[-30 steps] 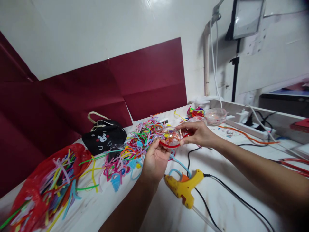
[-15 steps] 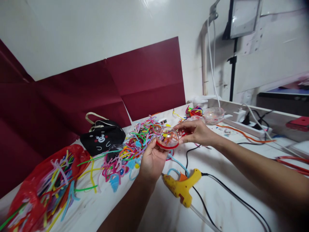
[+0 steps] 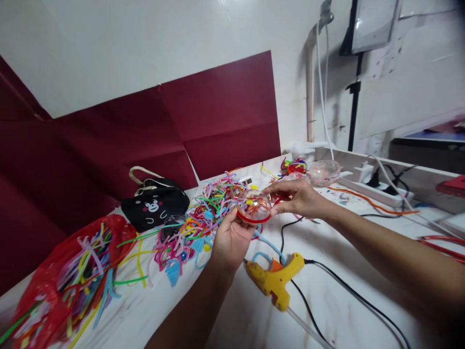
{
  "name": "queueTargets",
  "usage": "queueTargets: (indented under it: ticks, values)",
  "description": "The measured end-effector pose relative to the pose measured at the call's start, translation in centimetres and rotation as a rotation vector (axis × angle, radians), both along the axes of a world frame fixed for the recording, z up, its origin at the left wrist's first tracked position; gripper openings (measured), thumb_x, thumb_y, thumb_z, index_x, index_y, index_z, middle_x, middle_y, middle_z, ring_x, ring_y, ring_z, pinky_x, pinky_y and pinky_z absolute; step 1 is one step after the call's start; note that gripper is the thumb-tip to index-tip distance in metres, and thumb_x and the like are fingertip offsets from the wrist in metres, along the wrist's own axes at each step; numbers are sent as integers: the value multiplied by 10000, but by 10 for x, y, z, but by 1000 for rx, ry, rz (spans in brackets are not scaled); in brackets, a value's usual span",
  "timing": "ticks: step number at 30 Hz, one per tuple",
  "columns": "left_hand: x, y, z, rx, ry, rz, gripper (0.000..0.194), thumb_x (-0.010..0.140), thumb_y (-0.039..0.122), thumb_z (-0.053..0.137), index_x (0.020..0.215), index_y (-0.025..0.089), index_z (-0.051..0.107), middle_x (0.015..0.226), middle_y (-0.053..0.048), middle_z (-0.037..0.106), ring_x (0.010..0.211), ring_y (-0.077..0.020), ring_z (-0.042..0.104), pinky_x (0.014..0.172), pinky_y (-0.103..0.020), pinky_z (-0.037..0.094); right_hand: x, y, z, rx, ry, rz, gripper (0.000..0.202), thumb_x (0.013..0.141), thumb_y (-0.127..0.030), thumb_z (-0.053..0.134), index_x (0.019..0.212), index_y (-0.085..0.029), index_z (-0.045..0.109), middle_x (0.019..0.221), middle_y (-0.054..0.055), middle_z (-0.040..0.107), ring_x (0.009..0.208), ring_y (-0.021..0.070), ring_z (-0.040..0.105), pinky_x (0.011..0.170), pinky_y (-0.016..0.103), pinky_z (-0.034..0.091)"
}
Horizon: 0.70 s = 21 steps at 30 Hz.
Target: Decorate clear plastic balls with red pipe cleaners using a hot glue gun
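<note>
A clear plastic dome (image 3: 256, 203) is held up over the table, with a red pipe cleaner (image 3: 254, 220) along its lower rim. My left hand (image 3: 233, 238) grips the dome's left and lower edge between thumb and fingers. On the right side, my right hand (image 3: 296, 198) pinches the rim and the red pipe cleaner. Just below the hands lies a yellow glue gun (image 3: 275, 281), its nozzle pointing left. Behind the dome spreads a pile of colourful pipe cleaners (image 3: 214, 203).
A red bag (image 3: 43, 271) of pipe cleaners lies at the left, beside a black pouch (image 3: 154, 206). At the right are a clear bowl-like shell (image 3: 324, 172), a power strip (image 3: 378, 193) and an orange strand (image 3: 370, 203). Black cords cross the table.
The view has shifted slightly. Both hands keep their hold on the dome and the red pipe cleaner, with hardly any movement.
</note>
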<state>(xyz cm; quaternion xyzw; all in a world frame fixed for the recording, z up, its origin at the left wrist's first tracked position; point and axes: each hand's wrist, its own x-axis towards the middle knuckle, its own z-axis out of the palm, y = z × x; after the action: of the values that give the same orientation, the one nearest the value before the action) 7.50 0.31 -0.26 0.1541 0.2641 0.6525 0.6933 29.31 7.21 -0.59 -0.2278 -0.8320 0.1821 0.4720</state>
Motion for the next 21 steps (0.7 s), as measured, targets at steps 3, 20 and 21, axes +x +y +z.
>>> queueTargets:
  ticks: [3, 20, 21]
  values:
    - [0, 0, -1, -1, 2, -2, 296, 962, 85, 543, 712, 180, 671, 646, -18, 661, 658, -153, 647, 780, -322, 588, 1, 0, 1, 32, 7, 1, 679, 762, -725, 819, 1158, -174, 825, 942, 89, 823, 799, 200, 747, 704, 287, 578]
    - [-1, -2, 1, 58, 14, -53, 246, 944, 83, 595, 731, 174, 678, 688, -12, 656, 684, -134, 633, 800, -298, 564, 3, -3, 3, 72, 18, 13, 640, 772, -697, 834, 1158, -187, 833, 1031, 110, 846, 914, 236, 789, 829, 338, 627]
    - [-1, -2, 1, 54, 10, -45, 251, 950, 81, 587, 734, 171, 680, 686, -11, 656, 682, -131, 635, 801, -295, 564, 4, -2, 3, 59, 5, 11, 646, 770, -699, 835, 1167, -189, 831, 1042, 111, 844, 927, 241, 789, 840, 345, 627]
